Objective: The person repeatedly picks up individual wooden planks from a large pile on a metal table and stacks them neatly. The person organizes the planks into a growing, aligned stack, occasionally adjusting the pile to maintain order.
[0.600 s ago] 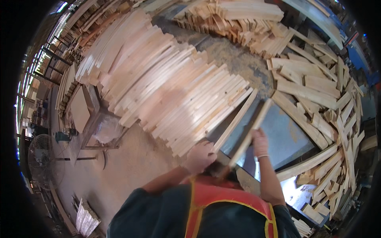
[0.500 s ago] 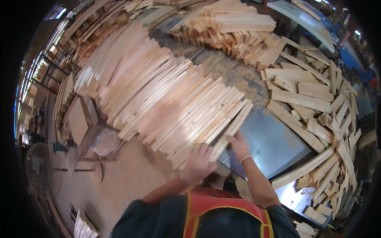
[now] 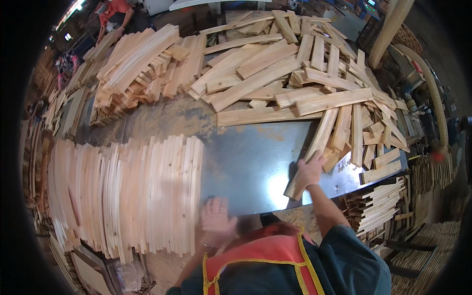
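Note:
My right hand [image 3: 309,170] is wrapped round the near part of a wooden board [image 3: 323,133]. That board slants away from me over the metal tabletop [image 3: 246,167], its far end among the loose boards. Beside the row's near right corner is my left hand [image 3: 217,219], with fingers stretched out and nothing seen in it. The row of narrow boards [image 3: 147,196] stands packed side by side on the left, their long edges up. A heap of loose boards [image 3: 265,73] lies crisscrossed at the far side and right.
A neat stack of boards [image 3: 140,54] rises at the far left, with sawdust [image 3: 182,115] in front of it. Another person [image 3: 115,17] in a red top is at the back left. A ribbed hose [image 3: 432,93] hangs at the right. Boards are stacked [image 3: 381,206] below the table's right end.
The view has swung right. My right hand has gone from the row's last board to a board by the loose heap. My left hand has come off the row's near end.

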A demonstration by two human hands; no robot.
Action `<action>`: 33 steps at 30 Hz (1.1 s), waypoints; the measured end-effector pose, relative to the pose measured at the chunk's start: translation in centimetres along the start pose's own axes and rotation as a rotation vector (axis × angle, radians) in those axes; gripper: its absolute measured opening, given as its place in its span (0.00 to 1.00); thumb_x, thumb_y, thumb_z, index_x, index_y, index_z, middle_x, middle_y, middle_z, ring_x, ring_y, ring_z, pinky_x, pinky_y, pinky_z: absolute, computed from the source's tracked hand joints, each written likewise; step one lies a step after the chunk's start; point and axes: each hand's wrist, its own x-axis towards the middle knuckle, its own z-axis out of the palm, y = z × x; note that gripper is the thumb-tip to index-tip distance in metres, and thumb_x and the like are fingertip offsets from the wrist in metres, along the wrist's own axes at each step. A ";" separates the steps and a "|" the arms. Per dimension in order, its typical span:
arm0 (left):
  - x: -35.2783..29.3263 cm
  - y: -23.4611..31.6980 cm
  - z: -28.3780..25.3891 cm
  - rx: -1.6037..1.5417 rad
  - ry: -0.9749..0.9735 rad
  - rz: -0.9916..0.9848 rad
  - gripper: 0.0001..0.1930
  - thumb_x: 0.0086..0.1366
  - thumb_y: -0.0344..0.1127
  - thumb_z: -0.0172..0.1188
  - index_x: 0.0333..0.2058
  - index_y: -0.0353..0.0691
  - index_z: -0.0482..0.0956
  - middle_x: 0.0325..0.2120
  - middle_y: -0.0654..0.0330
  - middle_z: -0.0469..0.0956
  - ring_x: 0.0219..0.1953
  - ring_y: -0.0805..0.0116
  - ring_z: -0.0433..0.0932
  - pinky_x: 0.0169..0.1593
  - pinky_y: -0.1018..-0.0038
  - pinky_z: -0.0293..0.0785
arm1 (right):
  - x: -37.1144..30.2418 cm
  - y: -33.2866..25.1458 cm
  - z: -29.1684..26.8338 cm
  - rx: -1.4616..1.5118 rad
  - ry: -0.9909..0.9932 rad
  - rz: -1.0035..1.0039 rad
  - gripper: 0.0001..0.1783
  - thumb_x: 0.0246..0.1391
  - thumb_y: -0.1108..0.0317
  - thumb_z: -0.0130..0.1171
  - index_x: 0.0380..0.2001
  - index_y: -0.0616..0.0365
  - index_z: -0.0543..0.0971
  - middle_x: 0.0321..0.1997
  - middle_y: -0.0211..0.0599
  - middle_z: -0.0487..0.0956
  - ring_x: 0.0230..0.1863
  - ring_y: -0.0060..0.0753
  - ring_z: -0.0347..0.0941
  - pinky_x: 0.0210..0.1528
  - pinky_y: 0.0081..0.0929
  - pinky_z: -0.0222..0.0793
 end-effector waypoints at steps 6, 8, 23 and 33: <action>8.5 8.6 -0.4 -0.143 -0.140 0.059 0.45 0.53 0.57 0.69 0.68 0.43 0.67 0.62 0.51 0.67 0.66 0.48 0.64 0.64 0.50 0.62 | -3.1 -3.6 -3.4 -0.165 -0.701 -0.315 0.41 0.53 0.43 0.67 0.67 0.48 0.73 0.61 0.50 0.78 0.65 0.60 0.74 0.63 0.48 0.72; 10.0 8.9 0.7 -0.016 -0.020 0.086 0.44 0.53 0.53 0.70 0.68 0.45 0.68 0.55 0.53 0.69 0.58 0.50 0.69 0.56 0.54 0.67 | 3.7 -5.5 -4.5 -0.216 -0.484 -0.706 0.30 0.56 0.51 0.65 0.60 0.49 0.79 0.54 0.44 0.83 0.61 0.57 0.75 0.59 0.49 0.71; -3.7 0.7 -0.6 -0.665 -0.078 -0.447 0.40 0.57 0.43 0.70 0.69 0.44 0.72 0.54 0.50 0.82 0.54 0.49 0.82 0.59 0.55 0.77 | 16.8 -12.8 -3.0 -0.089 -1.145 -0.499 0.44 0.50 0.56 0.72 0.69 0.60 0.70 0.58 0.38 0.80 0.56 0.38 0.75 0.60 0.34 0.72; -8.1 -0.4 -2.8 -0.420 -0.032 -0.500 0.42 0.56 0.42 0.74 0.68 0.35 0.69 0.59 0.51 0.76 0.61 0.51 0.76 0.65 0.57 0.72 | -11.7 -10.7 16.4 0.076 -1.315 -0.331 0.45 0.58 0.33 0.61 0.62 0.64 0.77 0.42 0.45 0.85 0.40 0.36 0.80 0.42 0.35 0.78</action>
